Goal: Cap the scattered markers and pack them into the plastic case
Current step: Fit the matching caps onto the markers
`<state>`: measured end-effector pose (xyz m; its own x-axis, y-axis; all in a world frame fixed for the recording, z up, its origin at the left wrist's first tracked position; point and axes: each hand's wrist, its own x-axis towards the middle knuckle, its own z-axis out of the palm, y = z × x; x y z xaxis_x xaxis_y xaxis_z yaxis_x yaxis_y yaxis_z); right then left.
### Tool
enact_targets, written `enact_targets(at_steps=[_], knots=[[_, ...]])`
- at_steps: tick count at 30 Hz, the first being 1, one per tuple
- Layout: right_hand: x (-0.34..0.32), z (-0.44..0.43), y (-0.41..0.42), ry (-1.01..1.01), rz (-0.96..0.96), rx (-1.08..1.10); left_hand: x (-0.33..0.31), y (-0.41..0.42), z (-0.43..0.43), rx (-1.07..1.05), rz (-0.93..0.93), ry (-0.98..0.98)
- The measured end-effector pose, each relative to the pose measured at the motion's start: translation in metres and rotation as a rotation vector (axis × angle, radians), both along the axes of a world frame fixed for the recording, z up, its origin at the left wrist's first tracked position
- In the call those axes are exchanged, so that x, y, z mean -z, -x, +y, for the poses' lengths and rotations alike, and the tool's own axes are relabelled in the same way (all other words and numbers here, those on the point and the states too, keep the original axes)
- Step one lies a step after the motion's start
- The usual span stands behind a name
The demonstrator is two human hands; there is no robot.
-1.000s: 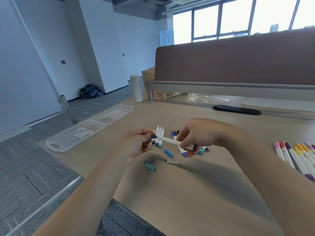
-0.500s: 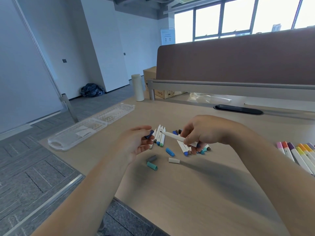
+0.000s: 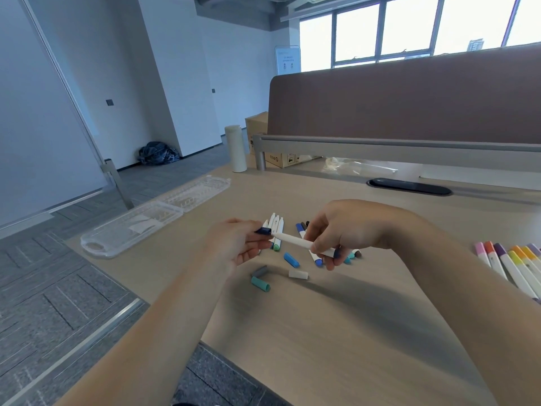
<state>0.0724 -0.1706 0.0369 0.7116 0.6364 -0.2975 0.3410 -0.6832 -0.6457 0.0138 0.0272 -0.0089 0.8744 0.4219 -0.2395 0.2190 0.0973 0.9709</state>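
— Fingers point(image 3: 248, 223) of the left hand point(image 3: 234, 247) pinch a dark blue cap point(image 3: 263, 230); those of the right hand point(image 3: 345, 227) grip a white marker point(image 3: 292, 239), tip just beside it, mid-frame.
— And the plastic case point(image 3: 117, 240)?
— Open on the table point(image 3: 322, 332), left of centre, well apart from the loose markers point(image 3: 276, 225).

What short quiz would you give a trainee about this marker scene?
1. True or false: the plastic case already holds markers.
2. What does the left hand pinch? A) an eraser B) a dark blue cap C) a pair of scissors
3. Which hand holds the white marker?

Key: 1 false, no marker lies in it. 2 B. 3 the right hand.
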Motion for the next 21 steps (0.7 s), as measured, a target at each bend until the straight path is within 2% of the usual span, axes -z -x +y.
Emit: enact_targets(at_steps=[5, 15, 21], knots=[[0.001, 0.003, 0.001, -0.019, -0.015, 0.010, 0.003, -0.001, -0.006, -0.003, -0.001, -0.061], [0.013, 0.020, 0.003, -0.013, -0.179, 0.048, -0.006, -0.005, -0.010, -0.020, -0.072, -0.330], [0.016, 0.025, 0.007, -0.020, -0.180, 0.148, -0.004, -0.007, -0.002, 0.042, -0.085, -0.318]])
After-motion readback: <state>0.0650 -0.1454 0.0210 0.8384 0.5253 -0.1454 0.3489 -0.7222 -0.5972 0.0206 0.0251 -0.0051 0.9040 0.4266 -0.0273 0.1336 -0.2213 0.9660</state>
